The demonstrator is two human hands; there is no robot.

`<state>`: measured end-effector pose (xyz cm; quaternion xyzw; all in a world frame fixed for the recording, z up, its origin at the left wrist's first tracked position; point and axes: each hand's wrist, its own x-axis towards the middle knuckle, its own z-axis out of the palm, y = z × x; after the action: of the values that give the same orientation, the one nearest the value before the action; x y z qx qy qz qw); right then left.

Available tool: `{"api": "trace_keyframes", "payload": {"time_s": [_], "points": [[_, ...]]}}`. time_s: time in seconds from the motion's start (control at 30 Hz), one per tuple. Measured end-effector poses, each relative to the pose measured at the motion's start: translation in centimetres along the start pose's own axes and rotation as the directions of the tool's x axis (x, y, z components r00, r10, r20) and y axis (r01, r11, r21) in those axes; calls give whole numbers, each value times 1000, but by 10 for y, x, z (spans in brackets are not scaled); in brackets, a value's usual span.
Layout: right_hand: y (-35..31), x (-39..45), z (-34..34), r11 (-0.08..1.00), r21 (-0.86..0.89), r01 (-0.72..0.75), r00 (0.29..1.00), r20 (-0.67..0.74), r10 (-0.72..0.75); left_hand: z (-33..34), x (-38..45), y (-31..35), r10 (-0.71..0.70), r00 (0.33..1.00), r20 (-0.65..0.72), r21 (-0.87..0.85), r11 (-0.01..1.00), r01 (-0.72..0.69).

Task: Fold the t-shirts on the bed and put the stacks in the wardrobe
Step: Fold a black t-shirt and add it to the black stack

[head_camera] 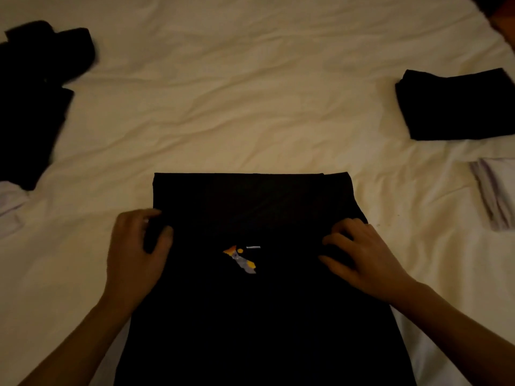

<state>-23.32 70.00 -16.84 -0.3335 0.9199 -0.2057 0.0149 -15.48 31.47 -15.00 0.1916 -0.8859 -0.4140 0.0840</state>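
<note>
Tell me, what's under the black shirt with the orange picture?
The black shirt lies on the cream bed sheet, held at its sides by the left hand and right hand. Anything else beneath is covered.

2 bare forearms, left hand (133, 254), right hand (365, 254), sleeveless

T-shirt in the middle of the bed, piles at both sides.
The t-shirt (250, 274) lies on the bed (237, 107), one hand at each of its edges. Far left lies a loose heap of clothes (36, 101); far right a folded stack (457, 104), and nearer than it another folded pile (496, 190).
</note>
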Motion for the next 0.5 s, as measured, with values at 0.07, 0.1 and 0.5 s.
{"api": "trace_keyframes", "payload": {"time_s": [0.07,0.1,0.5], "points": [[-3,10,-10,947,208,-245,961,-74,265,3,20,12,-227,966,-127,-74,973,219],[-2,19,-14,872,320,-370,897,-119,425,5,32,17,-303,947,-110,-83,952,295],[42,114,-20,226,736,-638,487,158,859,25,109,22,-603,797,-28,-415,732,540]]}}
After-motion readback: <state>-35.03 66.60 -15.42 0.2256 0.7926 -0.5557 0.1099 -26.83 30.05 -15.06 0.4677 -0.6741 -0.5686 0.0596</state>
